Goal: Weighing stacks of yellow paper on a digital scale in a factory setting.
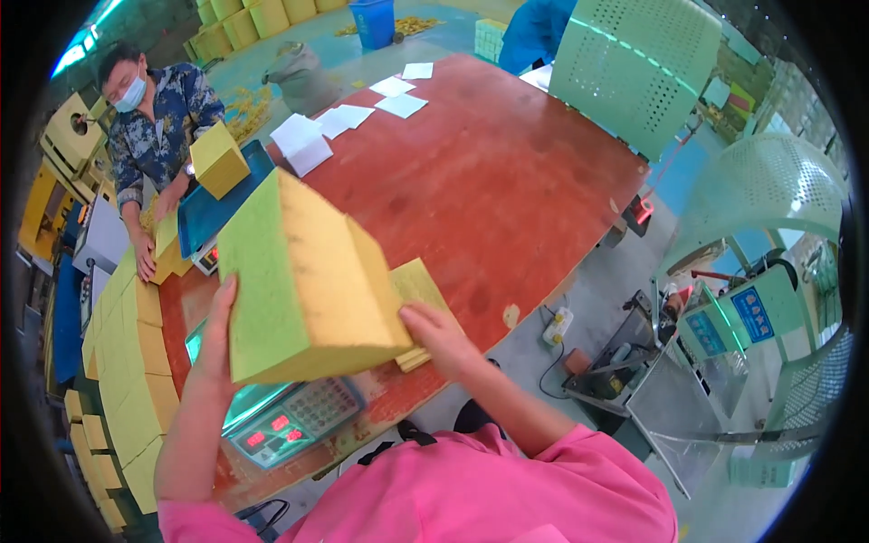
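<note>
Between both hands I hold a thick stack of yellow paper (312, 290), lifted above the scale and tilted. My left hand (220, 330) presses its left side, mostly hidden behind the stack. My right hand (439, 335) grips the right end, thumb on top. Below the stack, a digital scale (294, 421) with red lit digits and a keypad stands on the red table (471, 172). A smaller pile of yellow paper (421, 294) lies just beyond my right hand, partly covered by the stack.
Across at the left, a masked co-worker (163, 118) handles yellow paper beside a blue tray (222, 204) bearing another stack. Yellow paper blocks (131, 380) line the left side. White sheets (394, 95) lie at the table's far edge. Green perforated chairs (634, 68) stand at right.
</note>
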Available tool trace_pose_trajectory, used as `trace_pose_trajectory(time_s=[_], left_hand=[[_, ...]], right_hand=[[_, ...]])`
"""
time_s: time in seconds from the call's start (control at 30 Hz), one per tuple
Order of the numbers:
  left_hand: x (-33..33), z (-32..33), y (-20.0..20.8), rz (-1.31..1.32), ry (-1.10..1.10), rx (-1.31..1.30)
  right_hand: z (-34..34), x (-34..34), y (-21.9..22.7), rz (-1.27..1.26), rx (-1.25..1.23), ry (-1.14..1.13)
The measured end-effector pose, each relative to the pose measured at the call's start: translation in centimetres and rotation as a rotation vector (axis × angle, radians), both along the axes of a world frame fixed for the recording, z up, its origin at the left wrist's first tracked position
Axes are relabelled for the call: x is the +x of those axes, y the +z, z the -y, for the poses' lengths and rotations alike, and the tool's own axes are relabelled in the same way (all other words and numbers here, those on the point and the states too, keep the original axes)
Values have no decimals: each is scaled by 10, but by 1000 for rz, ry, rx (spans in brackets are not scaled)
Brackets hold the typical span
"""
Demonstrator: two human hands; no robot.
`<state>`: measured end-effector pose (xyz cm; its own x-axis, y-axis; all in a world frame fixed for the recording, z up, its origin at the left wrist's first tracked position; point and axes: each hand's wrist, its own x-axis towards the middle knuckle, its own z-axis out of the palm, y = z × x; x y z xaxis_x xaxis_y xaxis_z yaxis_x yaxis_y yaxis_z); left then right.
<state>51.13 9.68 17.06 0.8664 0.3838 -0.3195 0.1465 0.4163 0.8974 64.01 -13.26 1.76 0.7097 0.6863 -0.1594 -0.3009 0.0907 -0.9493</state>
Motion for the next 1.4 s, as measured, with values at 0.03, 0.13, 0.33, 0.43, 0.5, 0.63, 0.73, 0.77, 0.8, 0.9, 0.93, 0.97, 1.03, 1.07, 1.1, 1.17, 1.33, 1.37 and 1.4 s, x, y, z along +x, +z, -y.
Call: trace_pose_trajectory(time_s=[0.03,0.13,0.33,0.43,0.5,0.63,0.73,0.77,0.8,0.9,0.93,0.97,1.03,1.07,1.1,1.17,1.33,1.37,1.4], left_hand=[[21,11,-3,3,10,10],[100,46,-30,61,-35,-66],[284,109,-91,-16,-147,-379],[396,148,-94,-51,-176,-233],[469,166,-95,-36,-208,-206],[582,183,-104,-141,-188,-79],[660,197,-104,-152,-173,-49],[684,198,-104,-167,-177,-36],[709,203,-104,-165,-180,-41],[767,209,-103,-108,-196,-60],[782,211,-103,-108,-200,-67],[798,213,-100,-120,-162,-55],[819,212,-96,-140,-121,-47],[826,210,-91,-148,-120,-37],[826,210,-88,-160,-118,-29],[810,208,-83,-155,-147,-53],[701,210,-87,-11,-374,99],[673,205,-95,-75,-418,218],[637,193,-90,109,-663,540]], right_hand=[[9,29,4,15,8,-2],[34,119,-6,-101,75,-81],[82,314,-49,-58,-153,-114],[108,418,-76,449,-381,-308],[122,474,-83,562,-438,-509],[136,494,-69,609,-323,-795],[131,503,-86,527,-291,-715],[128,516,-88,535,-291,-714],[126,528,-89,744,-456,-669],[123,574,-93,982,-634,-648],[119,591,-89,1017,-642,-685],[117,603,-84,959,-721,-705],[110,613,-81,945,-763,-695],[107,615,-80,935,-797,-688],[107,616,-82,936,-800,-679],[107,615,-84,951,-737,-734],[108,623,-120,968,-594,-801],[103,622,-124,942,-536,-781],[102,617,-120,969,-545,-752]])
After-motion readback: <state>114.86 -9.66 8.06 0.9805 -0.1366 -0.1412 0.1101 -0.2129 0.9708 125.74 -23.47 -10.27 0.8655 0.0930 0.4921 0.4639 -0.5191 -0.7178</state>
